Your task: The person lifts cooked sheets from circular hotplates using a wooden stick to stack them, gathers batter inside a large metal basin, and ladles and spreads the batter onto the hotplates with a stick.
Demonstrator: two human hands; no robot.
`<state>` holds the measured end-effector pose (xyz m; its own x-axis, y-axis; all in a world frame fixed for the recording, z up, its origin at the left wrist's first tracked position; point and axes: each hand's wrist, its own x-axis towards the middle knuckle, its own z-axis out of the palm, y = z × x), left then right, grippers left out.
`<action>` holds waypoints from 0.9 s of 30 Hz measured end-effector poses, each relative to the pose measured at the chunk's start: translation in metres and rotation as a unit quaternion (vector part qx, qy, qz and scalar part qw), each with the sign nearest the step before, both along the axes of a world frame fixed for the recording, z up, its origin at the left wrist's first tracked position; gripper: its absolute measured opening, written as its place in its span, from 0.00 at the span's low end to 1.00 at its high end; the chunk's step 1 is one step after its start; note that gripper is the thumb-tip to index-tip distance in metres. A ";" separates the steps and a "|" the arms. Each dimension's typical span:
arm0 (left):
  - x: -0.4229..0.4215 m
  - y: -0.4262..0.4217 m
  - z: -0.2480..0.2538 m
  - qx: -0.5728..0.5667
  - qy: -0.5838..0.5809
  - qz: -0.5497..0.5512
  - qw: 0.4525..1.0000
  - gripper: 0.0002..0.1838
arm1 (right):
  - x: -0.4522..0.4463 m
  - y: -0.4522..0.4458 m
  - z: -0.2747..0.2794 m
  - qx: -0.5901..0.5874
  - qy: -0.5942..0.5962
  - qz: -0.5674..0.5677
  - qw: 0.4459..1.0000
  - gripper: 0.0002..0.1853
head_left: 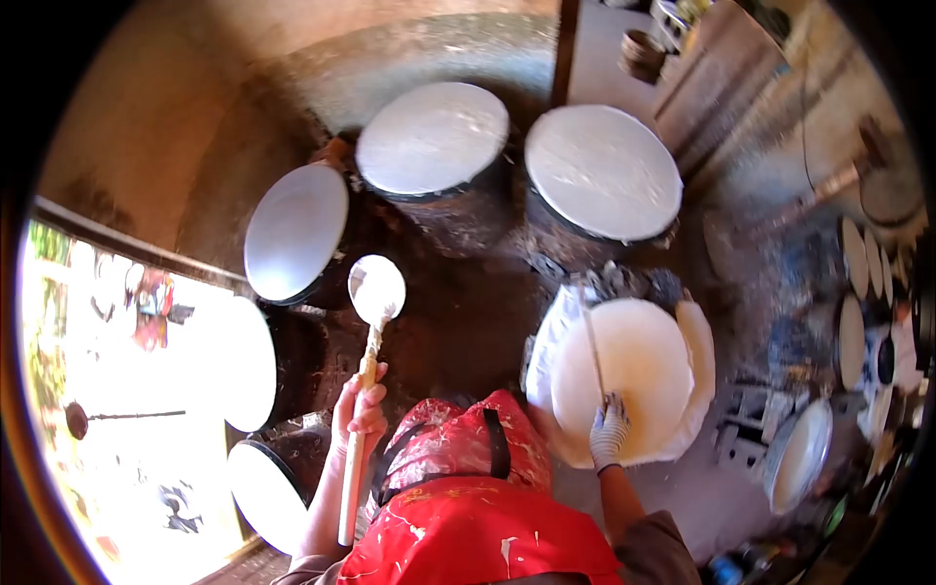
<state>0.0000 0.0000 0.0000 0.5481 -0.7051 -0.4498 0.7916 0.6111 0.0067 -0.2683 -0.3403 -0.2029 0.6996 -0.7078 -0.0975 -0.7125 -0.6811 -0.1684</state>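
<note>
Drum (296, 234) with a pale top stands at left; the left hand (361, 414) grasps a white-smeared ladle (376, 289) near it; rightward, the gloved right hand (610, 431) clasps a thin stick (593, 341) over a round white surface (655, 380), the stick's tip unclear.

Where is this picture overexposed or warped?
Head view: the sunlit opening at left blows out to white, as does the round white drum top beside it; also in the head view, the dark, white-topped drums seem to splay outward, probably wide-angle distortion, and black rounds the corners.
</note>
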 end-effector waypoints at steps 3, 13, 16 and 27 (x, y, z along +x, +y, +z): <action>0.023 0.045 -0.006 0.031 -0.034 0.032 0.998 0.22 | 0.096 0.027 0.012 0.109 -0.221 0.013 0.969 0.14; -0.019 0.145 -0.050 0.112 0.026 0.155 0.981 0.22 | 0.335 0.196 0.062 0.526 -0.225 0.171 0.802 0.09; -0.027 0.157 -0.055 0.078 0.059 0.205 0.974 0.23 | 0.399 0.230 0.018 0.537 -0.267 0.187 0.778 0.08; -0.010 0.084 -0.060 0.019 0.092 0.398 0.912 0.24 | 0.511 0.274 -0.093 0.440 -0.316 0.248 0.803 0.12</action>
<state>-0.0096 0.0842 -0.0595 0.7925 -0.0981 -0.6020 0.0858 0.9951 -0.0492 0.2424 -0.0658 -0.2956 0.9811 -0.1772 0.0779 0.0269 -0.2739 -0.9614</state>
